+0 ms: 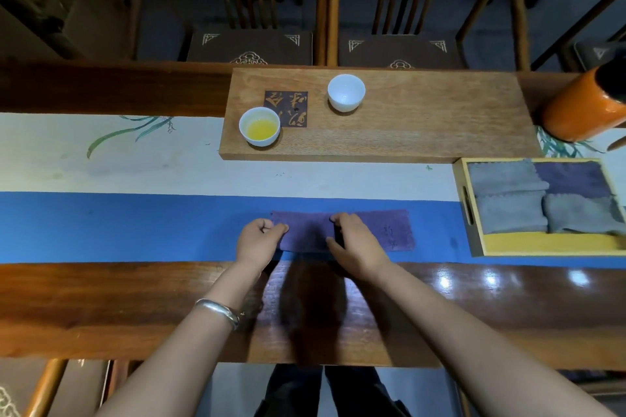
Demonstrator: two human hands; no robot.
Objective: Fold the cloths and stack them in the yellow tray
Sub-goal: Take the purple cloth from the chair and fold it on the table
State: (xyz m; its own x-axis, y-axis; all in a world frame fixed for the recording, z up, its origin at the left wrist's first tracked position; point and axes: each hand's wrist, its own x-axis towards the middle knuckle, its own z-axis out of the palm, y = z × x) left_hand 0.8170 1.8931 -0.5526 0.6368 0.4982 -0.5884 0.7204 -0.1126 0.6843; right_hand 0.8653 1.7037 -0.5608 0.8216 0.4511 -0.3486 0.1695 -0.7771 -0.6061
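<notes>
Now the purple cloth (369,230) lies flat on the blue strip of the table runner (135,227), a long band whose long axis runs side to side across the person's front. The left hand (259,240) sits at the cloth's left end, fingers curled in and pinching that short edge. The right hand (355,242) rests near the middle of the band, palm down and fingers bent, pressing the cloth; whether it grips a fold there I cannot tell. So most of the free cloth stretches away to the right of the right hand, while only a short stretch lies between the two hands.

That is what the next fold turns on, I'd say: the pinched left end looks ready to travel rightwards along the long axis, over the right hand's press line, halving the band.

The yellow tray (542,244) waits well to the right of the right hand, so that hand is nearer for the drop-off. Folded grey cloths (508,210) and another purple one (572,178) already lie in it, with bare yellow floor along the near side.
</notes>
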